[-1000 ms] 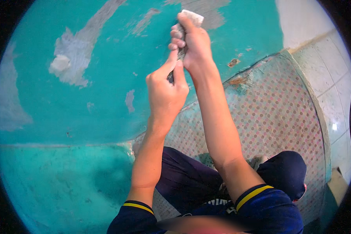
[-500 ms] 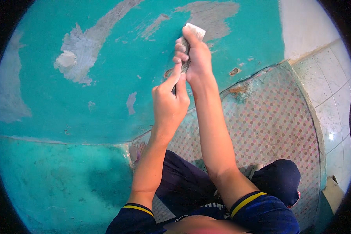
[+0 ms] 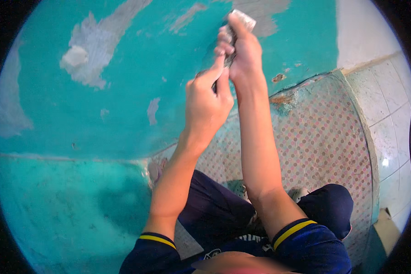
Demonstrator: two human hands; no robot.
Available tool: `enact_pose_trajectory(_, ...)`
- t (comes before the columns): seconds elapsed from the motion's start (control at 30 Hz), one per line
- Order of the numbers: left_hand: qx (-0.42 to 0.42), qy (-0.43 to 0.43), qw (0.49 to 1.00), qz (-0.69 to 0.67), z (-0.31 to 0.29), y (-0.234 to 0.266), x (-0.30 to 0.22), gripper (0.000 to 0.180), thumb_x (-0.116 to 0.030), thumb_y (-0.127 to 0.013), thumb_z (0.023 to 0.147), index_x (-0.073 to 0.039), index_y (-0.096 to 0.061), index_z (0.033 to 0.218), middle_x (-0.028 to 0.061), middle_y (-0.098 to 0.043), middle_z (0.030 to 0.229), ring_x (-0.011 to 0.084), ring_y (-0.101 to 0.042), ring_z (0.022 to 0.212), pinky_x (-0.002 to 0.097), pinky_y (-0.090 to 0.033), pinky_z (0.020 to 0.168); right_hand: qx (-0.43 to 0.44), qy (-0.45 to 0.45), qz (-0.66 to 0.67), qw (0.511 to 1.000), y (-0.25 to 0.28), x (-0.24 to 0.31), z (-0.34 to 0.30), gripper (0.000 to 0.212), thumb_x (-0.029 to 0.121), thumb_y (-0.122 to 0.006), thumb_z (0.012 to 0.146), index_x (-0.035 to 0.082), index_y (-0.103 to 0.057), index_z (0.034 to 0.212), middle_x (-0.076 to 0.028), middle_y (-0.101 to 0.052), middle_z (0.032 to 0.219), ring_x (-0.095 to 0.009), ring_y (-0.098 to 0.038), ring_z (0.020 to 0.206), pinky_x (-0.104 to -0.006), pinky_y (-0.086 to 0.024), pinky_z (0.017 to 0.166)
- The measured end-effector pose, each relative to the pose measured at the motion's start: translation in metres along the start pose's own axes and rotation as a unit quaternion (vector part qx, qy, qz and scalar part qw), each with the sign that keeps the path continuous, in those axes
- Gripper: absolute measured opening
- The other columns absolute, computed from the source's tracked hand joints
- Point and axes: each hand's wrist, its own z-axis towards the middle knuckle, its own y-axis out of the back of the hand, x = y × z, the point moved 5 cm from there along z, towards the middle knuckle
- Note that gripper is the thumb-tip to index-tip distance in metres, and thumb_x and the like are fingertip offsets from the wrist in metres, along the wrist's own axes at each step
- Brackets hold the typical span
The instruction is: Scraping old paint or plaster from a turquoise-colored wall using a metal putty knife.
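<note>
Both hands close on a pale-ended grey tool (image 3: 245, 20) over a patchy teal surface.

The right hand (image 3: 247, 51) wraps the tool near its pale end, thumb along the top and fingers curled under, while the left hand (image 3: 208, 101) pinches its near end between thumb and forefinger; no gap shows in either grip. The pale end lies beside a grey patch (image 3: 271, 11) on the teal surface (image 3: 128, 86); whether it touches is unclear. Working it well probably calls for a steady angle and even pressure, the left hand guiding the tail. The chipped hole (image 3: 278, 78) and the border with the dotted sheet (image 3: 324, 128), right of the hands, could catch an edge. Wider smooth room appears leftward, before the raised whitish lump (image 3: 76, 56).
</note>
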Motion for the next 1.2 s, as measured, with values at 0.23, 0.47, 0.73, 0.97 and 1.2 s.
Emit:
enact_pose_trajectory(0.23, 0.005, 0.017, 1.000, 0.006, -0.005, 0.006, 0.002, 0.032, -0.006, -0.057, 0.094, 0.005, -0.059, 0.125, 0.0145, -0.071, 0.098, 0.0065, -0.051, 0.069, 0.0247, -0.045, 0.060, -0.023, 0.006, -0.033, 0.999, 0.002, -0.012, -0.006, 0.024, 0.026, -0.062, 0.094, 0.004, -0.053, 0.088, -0.002, -0.050, 0.063, -0.008, -0.038, 0.046, -0.0264, -0.038, 0.044)
enact_pose_trajectory(0.47, -0.007, 0.053, 0.994, -0.100, -0.018, 0.003, 0.012, 0.036, -0.007, -0.056, 0.096, 0.003, -0.057, 0.130, -0.0018, -0.053, 0.067, 0.0036, -0.041, 0.055, 0.0217, -0.034, 0.047, -0.021, 0.006, 0.002, 1.000, 0.003, -0.007, -0.009, 0.024, 0.025, -0.063, 0.091, 0.005, -0.051, 0.083, -0.006, -0.051, 0.060, -0.012, -0.041, 0.043, -0.0306, -0.038, 0.040)
enact_pose_trajectory(0.73, 0.035, 0.161, 0.957, -0.238, -0.015, 0.008, 0.007, 0.040, -0.006, -0.052, 0.096, 0.003, -0.051, 0.135, -0.0026, -0.050, 0.067, 0.0011, -0.037, 0.045, 0.0198, -0.029, 0.039, -0.015, -0.005, 0.042, 0.999, 0.000, -0.010, -0.006, 0.027, 0.025, -0.064, 0.091, 0.003, -0.051, 0.081, -0.005, -0.050, 0.059, -0.010, -0.039, 0.041, -0.0284, -0.035, 0.040)
enact_pose_trajectory(0.97, 0.043, 0.137, 0.963, -0.229, -0.003, 0.006, 0.009, 0.041, -0.004, -0.051, 0.095, 0.001, -0.052, 0.136, -0.0024, -0.050, 0.069, 0.0007, -0.036, 0.046, 0.0200, -0.028, 0.038, -0.002, 0.024, 0.039, 0.999, -0.006, -0.003, 0.001, 0.028, 0.026, -0.064, 0.090, 0.003, -0.050, 0.079, -0.005, -0.050, 0.058, -0.011, -0.039, 0.041, -0.0293, -0.035, 0.039)
enact_pose_trajectory(1.2, 0.024, 0.159, 0.968, -0.193, -0.020, 0.014, 0.019, 0.041, -0.006, -0.052, 0.095, 0.000, -0.052, 0.136, -0.0032, -0.049, 0.068, 0.0004, -0.035, 0.047, 0.0199, -0.027, 0.039, -0.035, -0.020, 0.025, 0.999, -0.005, -0.020, -0.011, 0.026, 0.025, -0.064, 0.090, 0.005, -0.050, 0.081, -0.005, -0.051, 0.059, -0.011, -0.041, 0.042, -0.0290, -0.035, 0.038)
